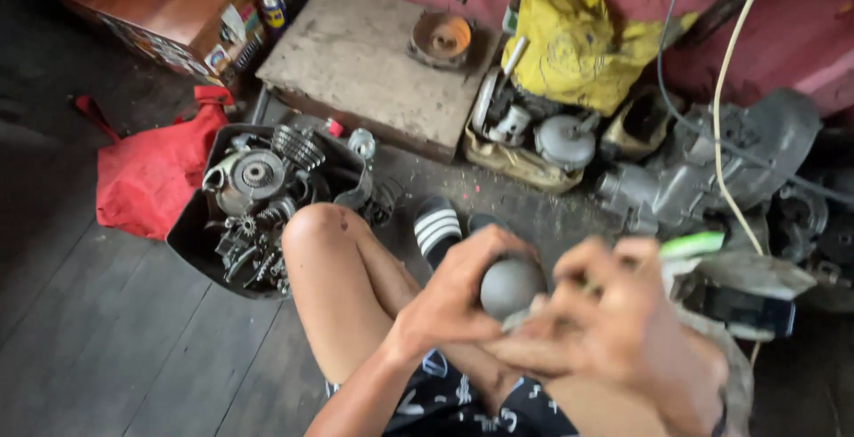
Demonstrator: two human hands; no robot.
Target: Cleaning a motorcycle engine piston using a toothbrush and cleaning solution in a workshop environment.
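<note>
- A grey round metal part (509,286) is clasped by the left hand (458,290) over the lap; the right hand (623,330), blurred, is pressed beside it.
- Gears and engine parts are heaped in a black tub (191,223) on the floor.
- Metal cylinders are held in a tan tray (516,163).

Your left hand (458,290) and right hand (614,330) close around a rounded part (509,286) of dull, smooth grey metal. At your knee, a black plastic tray (191,232) holds greasy, dark metal gears. Beside it lies a matt red cloth (151,174). The floor (107,339) is worn, dark wooden planking; a rough, stained slab (356,59) and a crumpled yellow plastic bag (574,41) sit beyond.
</note>
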